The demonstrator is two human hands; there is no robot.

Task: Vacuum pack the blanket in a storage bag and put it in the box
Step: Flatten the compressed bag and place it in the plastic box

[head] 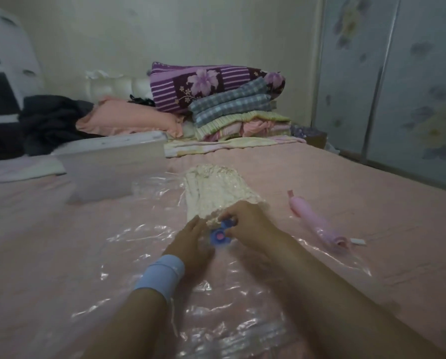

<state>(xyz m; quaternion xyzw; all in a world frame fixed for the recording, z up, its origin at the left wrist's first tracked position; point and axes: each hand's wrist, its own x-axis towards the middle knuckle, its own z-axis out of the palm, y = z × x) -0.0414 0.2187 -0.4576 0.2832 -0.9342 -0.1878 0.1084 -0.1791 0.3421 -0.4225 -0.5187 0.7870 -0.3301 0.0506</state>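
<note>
Working at the blue valve (219, 235) of the clear bag (139, 237), both hands meet on the pink bed (320, 177). Right hand (245, 221) curls over the valve and pinches its cap. Left hand (192, 239), with a blue wristband (162, 274), lies flat on the bag, fingers straight, touching the valve's left side. Blanket (211, 187), cream and shrunk tight, is inside the bag just beyond the hands. White box (113, 167) sits far left, pink pump (312, 218) to the right.
</note>
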